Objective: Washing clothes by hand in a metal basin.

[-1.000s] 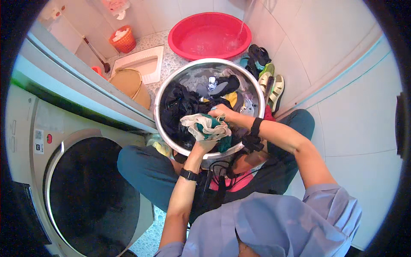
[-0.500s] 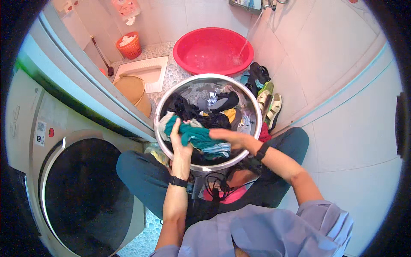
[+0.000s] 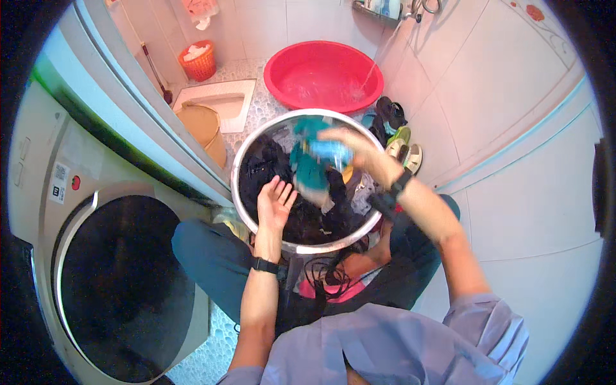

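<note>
A round metal basin (image 3: 239, 215) between my knees holds wet laundry, mostly dark clothes (image 3: 266, 163). My left hand (image 3: 276, 204) hovers over its near left part, palm up, fingers spread and holding nothing. Toward the far side of the basin, my right hand (image 3: 359, 149) is blurred by motion and grips a teal garment (image 3: 310, 168) with a light blue striped part. Its fingertips are smeared against the cloth. A grey piece of laundry (image 3: 363, 192) lies in the right side of the basin.
Water runs into a red tub (image 3: 282, 96) beyond the basin. Shoes (image 3: 414, 157) line the right wall. A tan bucket (image 3: 204, 128), a squat toilet (image 3: 237, 102) and an orange wastebasket (image 3: 199, 64) stand farther left. A front-loading washing machine (image 3: 58, 224) is at my left.
My right hand has moved the teal garment away from me, toward the basin's far side. My left hand has let go of it and opened lower down, uncovering dark clothes.
</note>
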The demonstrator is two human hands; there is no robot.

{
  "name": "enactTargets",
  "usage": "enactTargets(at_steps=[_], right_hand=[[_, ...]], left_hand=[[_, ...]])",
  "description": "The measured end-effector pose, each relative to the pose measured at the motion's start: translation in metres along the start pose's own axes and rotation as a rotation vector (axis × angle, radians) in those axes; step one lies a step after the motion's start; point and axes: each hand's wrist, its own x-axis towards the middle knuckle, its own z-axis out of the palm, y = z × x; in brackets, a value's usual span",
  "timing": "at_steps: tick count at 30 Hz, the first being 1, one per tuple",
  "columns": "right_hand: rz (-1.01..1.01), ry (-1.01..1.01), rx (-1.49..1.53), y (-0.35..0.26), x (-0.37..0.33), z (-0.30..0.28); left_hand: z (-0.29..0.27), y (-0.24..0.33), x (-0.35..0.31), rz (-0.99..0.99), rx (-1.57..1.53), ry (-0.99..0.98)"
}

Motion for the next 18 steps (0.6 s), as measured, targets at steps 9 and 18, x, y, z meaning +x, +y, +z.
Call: enactTargets(at_steps=[9,18], right_hand=[[-0.783,0.469,0.192,-0.126,0.061,-0.112],[-0.032,0.543,-0.712,0.079,0.056,-0.144]], left_hand=[[0.026,-0.020,0.003,-0.068,-0.043,-0.091],[0.004,-0.030,0.000,-0.103,-0.001,-0.064]])
